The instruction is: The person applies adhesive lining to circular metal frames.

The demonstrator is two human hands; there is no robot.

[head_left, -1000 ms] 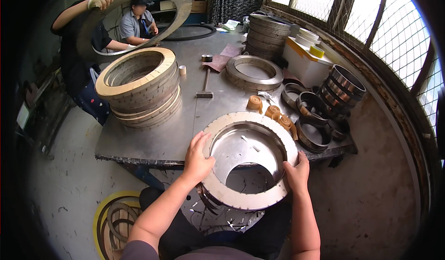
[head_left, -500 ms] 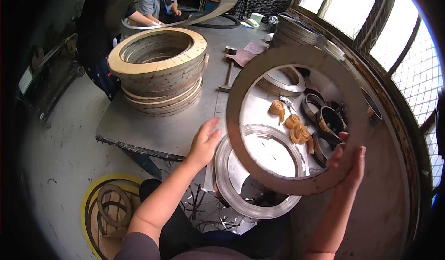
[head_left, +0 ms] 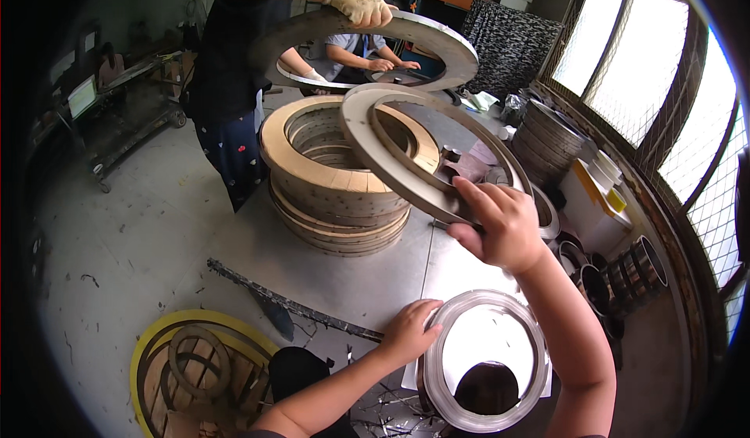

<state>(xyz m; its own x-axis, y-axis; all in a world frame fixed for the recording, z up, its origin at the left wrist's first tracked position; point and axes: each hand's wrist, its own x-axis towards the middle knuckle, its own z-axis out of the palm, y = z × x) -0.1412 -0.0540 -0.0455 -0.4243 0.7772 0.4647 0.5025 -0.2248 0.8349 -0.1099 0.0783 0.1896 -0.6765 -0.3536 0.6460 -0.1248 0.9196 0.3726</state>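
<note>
My right hand (head_left: 504,227) grips a flat grey ring (head_left: 375,153) by its near edge, thumb and fingers pinching it. The ring is tilted over the right side of a stack of rings (head_left: 336,196) with a tan top face. I cannot tell whether it touches the stack. My left hand (head_left: 410,332) rests at the left rim of a shiny metal ring (head_left: 535,336), fingers stretched and thumb apart. That metal ring lies at the near table edge, with a pale sheet and a dark round patch visible through its opening.
Across the stack, a co-worker's gloved hand (head_left: 361,4) holds a large grey ring (head_left: 457,47). Another person sits behind. Ring stacks (head_left: 547,145) and black cylindrical bands (head_left: 644,264) line the window side. A yellow-rimmed round container (head_left: 148,343) with rings stands at lower left.
My right hand has carried the grey ring forward and left, over the stack. My left hand has come down to the metal ring. The view has shifted, showing the co-worker's glove.
</note>
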